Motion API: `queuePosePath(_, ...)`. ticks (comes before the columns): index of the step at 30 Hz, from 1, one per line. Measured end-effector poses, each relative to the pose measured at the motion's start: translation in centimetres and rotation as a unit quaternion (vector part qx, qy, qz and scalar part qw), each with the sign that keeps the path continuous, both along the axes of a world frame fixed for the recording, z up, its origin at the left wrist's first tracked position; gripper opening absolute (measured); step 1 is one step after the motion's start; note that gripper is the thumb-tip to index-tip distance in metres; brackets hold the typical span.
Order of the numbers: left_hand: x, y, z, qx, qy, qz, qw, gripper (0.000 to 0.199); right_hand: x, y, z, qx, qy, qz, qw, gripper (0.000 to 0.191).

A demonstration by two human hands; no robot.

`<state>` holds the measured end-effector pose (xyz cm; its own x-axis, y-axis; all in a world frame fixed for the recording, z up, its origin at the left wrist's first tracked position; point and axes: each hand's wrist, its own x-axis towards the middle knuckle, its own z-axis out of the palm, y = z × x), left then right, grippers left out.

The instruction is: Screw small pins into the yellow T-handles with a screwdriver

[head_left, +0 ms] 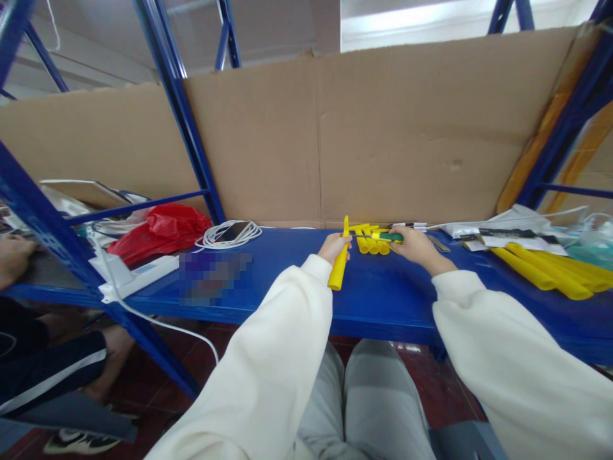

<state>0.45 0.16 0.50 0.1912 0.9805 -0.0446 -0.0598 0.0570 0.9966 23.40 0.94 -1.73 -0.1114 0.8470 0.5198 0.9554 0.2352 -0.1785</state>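
Observation:
My left hand [330, 249] is closed around a yellow tube-like piece [338, 269], held upright with a narrower top and a wider round lower end. My right hand [414, 246] grips a screwdriver [393, 237] with a green and yellow handle. Its thin shaft points left and reaches the yellow piece beside my left fingers; whether the tip touches a screw is too small to tell. Several short yellow tubes [372, 246] lie on the blue shelf [287, 275] just behind and between my hands.
More long yellow tubes [550, 271] lie at the right, near plastic bags and packets [517, 233]. To the left are a coiled white cable [230, 235], a red plastic bag [167, 227] and a white power strip [143, 278]. Cardboard [383, 140] stands behind. Another person's hand [14, 259] rests far left.

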Motion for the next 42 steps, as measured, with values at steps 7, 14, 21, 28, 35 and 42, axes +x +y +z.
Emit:
queuePosePath(7,0.1,-0.3,0.0,0.011,0.017,0.001,1.000,0.016,-0.6,-0.8,0.4,-0.071,-0.018,-0.059,0.996,0.033)
queuePosePath(14,0.2,-0.3,0.2,-0.017,-0.017,-0.007,1.000,0.016,-0.4,0.1,0.2,-0.069,0.014,-0.022,0.997,0.026)
queuePosePath(21,0.2,-0.2,0.1,-0.015,-0.037,-0.016,0.999,0.019,0.7,1.1,-0.4,-0.007,0.028,0.028,0.999,0.016)
queuePosePath(28,0.2,0.2,-0.1,-0.072,-0.024,-0.006,0.997,0.031,1.0,0.9,-0.8,0.019,0.023,0.054,0.998,0.024)
queuePosePath(35,0.2,0.3,-0.3,-0.081,-0.012,-0.026,0.996,0.038,0.4,0.2,-0.5,-0.018,0.007,-0.012,1.000,0.027)
queuePosePath(42,0.2,0.6,-0.5,-0.087,-0.038,-0.025,0.995,0.032,-0.1,-0.2,0.1,-0.028,-0.019,0.003,0.999,0.013)
